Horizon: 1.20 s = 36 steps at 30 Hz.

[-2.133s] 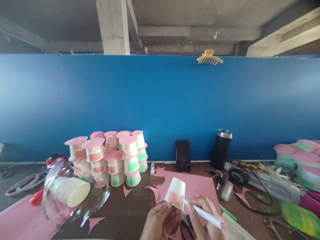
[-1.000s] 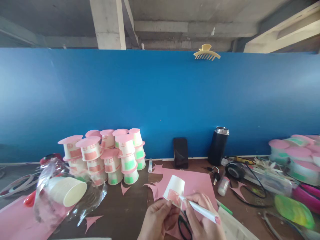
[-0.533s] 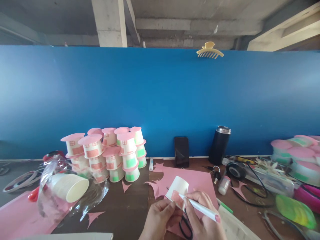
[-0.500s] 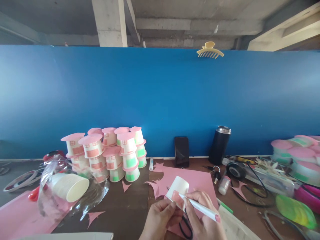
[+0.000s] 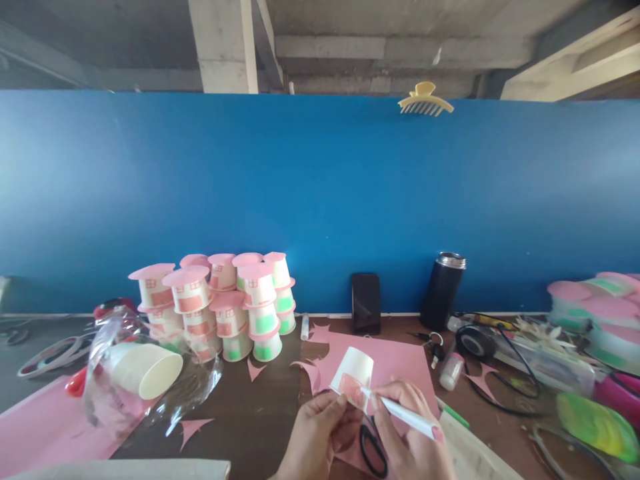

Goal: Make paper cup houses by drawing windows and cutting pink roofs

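Observation:
My left hand (image 5: 323,427) is closed on the rim of a white paper cup (image 5: 356,365), which is tilted with its base pointing away from me. A pinkish-red coloured patch shows on the cup's side near the rim. In my right hand (image 5: 405,427) is a white marker (image 5: 407,417) with a pink end, its tip touching the cup beside the patch. Under the hands lie a sheet of pink paper (image 5: 395,360) and black-handled scissors (image 5: 373,450), partly hidden.
Stacked decorated cups (image 5: 230,313) with pink paper tops stand at the left; more sit far right. A plastic bag of cups (image 5: 160,373) lies at left. A phone (image 5: 366,303), a black flask (image 5: 443,290), keys (image 5: 437,348) and a small bottle (image 5: 451,371) stand or lie beyond my hands.
The marker's tip has moved toward the cup's right edge, and the coloured patch shows more fully. The cup has turned slightly. The whole view has shifted a little.

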Motion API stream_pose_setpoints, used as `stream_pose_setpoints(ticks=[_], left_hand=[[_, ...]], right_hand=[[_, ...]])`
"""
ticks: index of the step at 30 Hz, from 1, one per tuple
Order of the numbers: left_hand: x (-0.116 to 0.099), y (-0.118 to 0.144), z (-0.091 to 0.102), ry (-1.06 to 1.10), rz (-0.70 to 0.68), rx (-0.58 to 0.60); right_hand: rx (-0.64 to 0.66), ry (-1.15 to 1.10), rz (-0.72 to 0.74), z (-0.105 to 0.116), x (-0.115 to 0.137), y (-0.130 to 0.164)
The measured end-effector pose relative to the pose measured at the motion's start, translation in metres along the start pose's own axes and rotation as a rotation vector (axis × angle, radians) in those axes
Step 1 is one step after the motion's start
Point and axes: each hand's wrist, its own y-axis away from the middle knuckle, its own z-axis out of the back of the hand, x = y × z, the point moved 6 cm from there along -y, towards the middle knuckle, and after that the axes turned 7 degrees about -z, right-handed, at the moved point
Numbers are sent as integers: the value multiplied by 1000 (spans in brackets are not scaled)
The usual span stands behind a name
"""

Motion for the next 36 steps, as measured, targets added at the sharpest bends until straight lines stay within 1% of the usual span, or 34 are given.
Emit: stream_pose_setpoints(ticks=[2, 4, 13, 17, 22, 27, 32, 34, 36], left_hand=[[-3, 1, 0, 44, -2, -32], [-5, 1, -1, 56, -6, -37], [0, 2, -3, -38, 12, 20], [-2, 3, -2, -28, -15, 5], [-5, 2, -3, -48, -27, 0], [0, -1, -1, -119, -17, 45], [6, -4, 2, -180, -19, 57], [5, -3, 0, -179, -21, 66], [2, -1, -2, -130, -12, 56]], right_hand=[[2, 0, -4, 0, 0, 0], [7, -3, -8, 0, 0, 1], [0, -1, -9, 1, 0, 1], [-8, 16, -20, 3, 0, 1], [-21, 28, 2, 4, 3, 1], [-27, 29, -3, 5, 1, 1], [-11, 21, -4, 4, 1, 1], [-14, 17, 11, 4, 1, 1], [-14, 19, 17, 3, 0, 2]])
